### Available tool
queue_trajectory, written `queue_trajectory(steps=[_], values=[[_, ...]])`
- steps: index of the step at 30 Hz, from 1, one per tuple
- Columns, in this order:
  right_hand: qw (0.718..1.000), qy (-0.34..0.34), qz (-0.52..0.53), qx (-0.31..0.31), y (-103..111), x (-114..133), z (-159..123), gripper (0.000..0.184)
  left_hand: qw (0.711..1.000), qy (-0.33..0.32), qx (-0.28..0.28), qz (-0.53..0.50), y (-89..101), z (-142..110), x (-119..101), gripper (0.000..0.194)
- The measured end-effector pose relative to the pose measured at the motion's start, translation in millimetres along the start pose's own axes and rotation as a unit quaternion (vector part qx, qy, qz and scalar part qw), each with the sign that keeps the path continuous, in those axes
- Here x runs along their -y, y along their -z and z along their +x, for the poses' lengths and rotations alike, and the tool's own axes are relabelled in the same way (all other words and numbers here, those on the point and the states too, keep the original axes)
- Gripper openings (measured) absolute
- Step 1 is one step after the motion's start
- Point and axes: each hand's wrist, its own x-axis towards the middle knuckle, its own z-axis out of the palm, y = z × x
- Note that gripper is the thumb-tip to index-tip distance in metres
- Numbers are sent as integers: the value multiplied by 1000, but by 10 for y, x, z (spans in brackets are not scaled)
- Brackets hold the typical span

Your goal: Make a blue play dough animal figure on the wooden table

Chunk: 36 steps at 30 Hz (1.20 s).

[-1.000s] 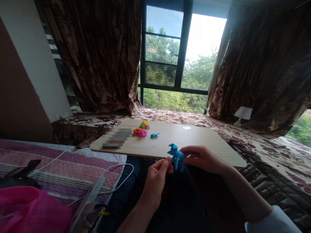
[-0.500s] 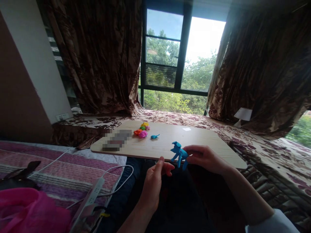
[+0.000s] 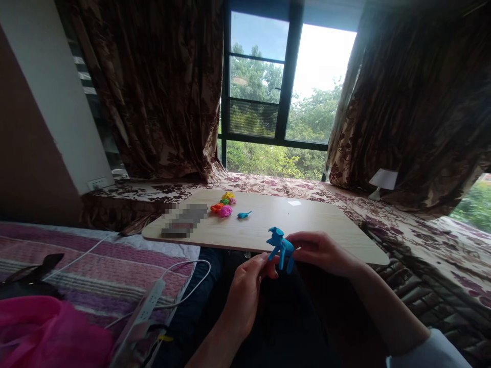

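A blue clay animal figure (image 3: 283,247) with a head, ears and thin legs is held upright above my lap, just off the table's near edge. My right hand (image 3: 326,253) grips its rear end between thumb and fingers. At the figure's front leg, the thumb and fingertips of my left hand (image 3: 245,289) close in a pinch. A smaller blue clay piece (image 3: 244,215) with a thin pointed end lies on the table (image 3: 318,217). Left of it sit pink (image 3: 225,211), orange (image 3: 216,207), yellow (image 3: 228,196) and green (image 3: 224,202) clay lumps, bunched together.
A blurred-out flat item (image 3: 184,221) lies on the table's left side, and a white scrap (image 3: 294,203) near its far edge. On the bed to the left are a power strip (image 3: 148,306) with a white cable and a bright pink cloth (image 3: 49,332). A small lamp (image 3: 383,180) stands at right.
My left hand has moved up and right to the figure, and its fingertips have closed on the front leg. The figure has shifted slightly left and down in my right hand.
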Motion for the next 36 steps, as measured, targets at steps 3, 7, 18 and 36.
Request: queue_trajectory(steps=[3,7,18,36], values=[[1000,-2,1,0,-5,-8,3,38,1000,-11,-9,5,3,4,9,26],[1000,7,-3,3,-11,-7,5,37,1000,-21,-19,13,0,8,25,23],[1000,5,25,-14,19,-27,-16,35,995,-40,-27,92,53,-5,57,37],[1000,9,19,-12,16,-32,-15,36,948,-160,-69,266,-32,-31,-29,29]])
